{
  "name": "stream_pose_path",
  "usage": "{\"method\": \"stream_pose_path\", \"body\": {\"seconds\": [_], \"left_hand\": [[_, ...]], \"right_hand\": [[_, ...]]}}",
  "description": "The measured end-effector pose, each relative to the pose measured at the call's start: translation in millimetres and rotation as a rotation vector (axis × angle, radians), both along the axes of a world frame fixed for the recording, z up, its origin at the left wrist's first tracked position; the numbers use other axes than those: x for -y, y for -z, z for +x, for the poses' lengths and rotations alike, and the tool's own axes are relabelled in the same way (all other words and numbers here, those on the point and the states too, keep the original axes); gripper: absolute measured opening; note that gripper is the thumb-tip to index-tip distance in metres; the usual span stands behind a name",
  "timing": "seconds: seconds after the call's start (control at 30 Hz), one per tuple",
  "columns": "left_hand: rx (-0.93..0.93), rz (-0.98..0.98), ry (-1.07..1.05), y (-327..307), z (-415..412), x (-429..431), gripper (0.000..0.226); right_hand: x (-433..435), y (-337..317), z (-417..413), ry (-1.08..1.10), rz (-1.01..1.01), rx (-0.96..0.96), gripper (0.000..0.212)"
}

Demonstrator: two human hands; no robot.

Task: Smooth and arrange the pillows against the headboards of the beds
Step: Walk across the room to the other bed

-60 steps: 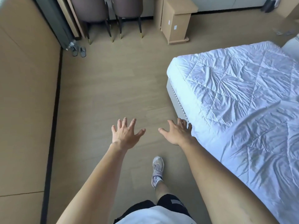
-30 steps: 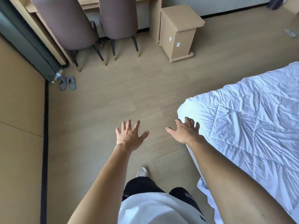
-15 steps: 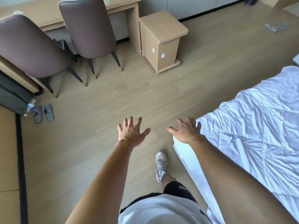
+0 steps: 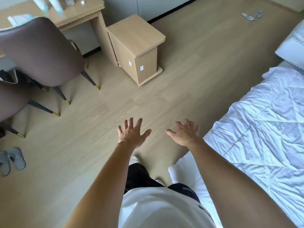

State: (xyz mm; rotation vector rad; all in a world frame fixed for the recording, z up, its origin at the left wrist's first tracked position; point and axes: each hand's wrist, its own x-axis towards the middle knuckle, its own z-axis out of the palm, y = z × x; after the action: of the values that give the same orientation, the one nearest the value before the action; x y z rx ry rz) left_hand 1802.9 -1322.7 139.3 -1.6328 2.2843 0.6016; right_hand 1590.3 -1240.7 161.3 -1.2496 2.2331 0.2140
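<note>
A bed with a wrinkled white quilt [image 4: 263,122] fills the right side of the head view. The corner of a second white bed [image 4: 292,45] shows at the upper right edge. No pillow or headboard is in view. My left hand [image 4: 131,133] is stretched out over the wooden floor, fingers spread and empty. My right hand [image 4: 185,133] is also out with fingers apart, empty, just left of the near bed's foot corner and apart from the quilt.
A small wooden cabinet [image 4: 136,46] stands ahead beside a desk [image 4: 79,14]. Two brown chairs [image 4: 41,51] sit at the left. Grey slippers [image 4: 11,159] lie at the far left, another pair of slippers [image 4: 250,15] at the top right.
The view has swung right and forward past the foot of the bed; the desk, chairs and cabinet have drawn closer. Both hands stay spread and empty.
</note>
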Motion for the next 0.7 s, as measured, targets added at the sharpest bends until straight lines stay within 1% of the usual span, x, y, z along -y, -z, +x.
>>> {"method": "stream_pose_path", "body": {"seconds": [0.23, 0.43, 0.57, 0.7], "left_hand": [[0.001, -0.037, 0.209, 12, -81, 149, 0.084], [0.004, -0.005, 0.418, 5, -154, 264, 0.083], [0.007, -0.005, 0.526, 1, -210, 325, 0.081], [-0.011, -0.008, 0.633, 3, -274, 367, 0.08]], "right_hand": [[102, 6, -65, 0.196, 0.028, -0.025, 0.071], [185, -8, -119, 0.385, 0.023, -0.051, 0.074], [224, -17, -159, 0.502, 0.009, -0.055, 0.075], [249, -20, -206, 0.591, 0.041, -0.065, 0.075]]}}
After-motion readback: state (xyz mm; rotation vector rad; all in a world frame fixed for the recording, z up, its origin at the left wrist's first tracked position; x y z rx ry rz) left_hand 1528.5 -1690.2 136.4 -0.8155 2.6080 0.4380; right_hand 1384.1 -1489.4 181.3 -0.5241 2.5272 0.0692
